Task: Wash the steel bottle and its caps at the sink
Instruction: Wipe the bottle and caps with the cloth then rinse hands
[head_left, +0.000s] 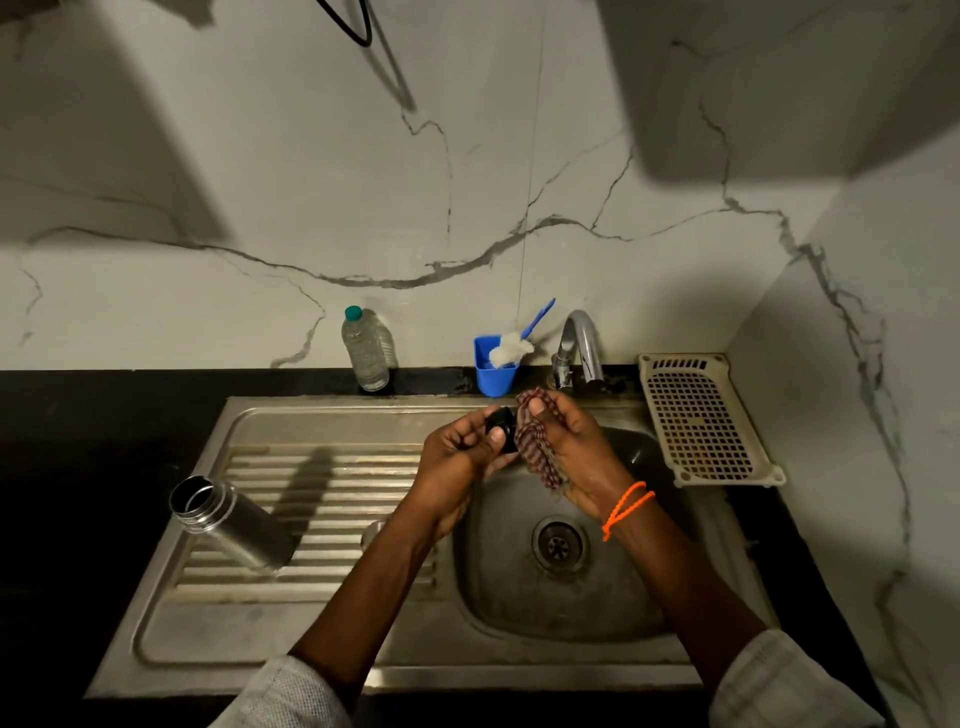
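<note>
Steel bottle (231, 525): uncapped, on the sink's ribbed drainboard (332, 499), mouth toward the counter's left; well apart from both hands, left arm nearer. A second cap (373, 531) may sit by the left forearm; cannot tell. Over the basin (519, 587), left hand (457, 452) fingers grip a black cap (503, 430). Right hand (574, 447) fingers pinch a striped cloth (537, 447), touching the cap's right side. Tap (579, 348) beyond; no water seen running.

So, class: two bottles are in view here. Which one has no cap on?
The steel bottle on the ribbed drainboard: its mouth is open. The clear plastic bottle by the wall keeps its green cap on.
</note>
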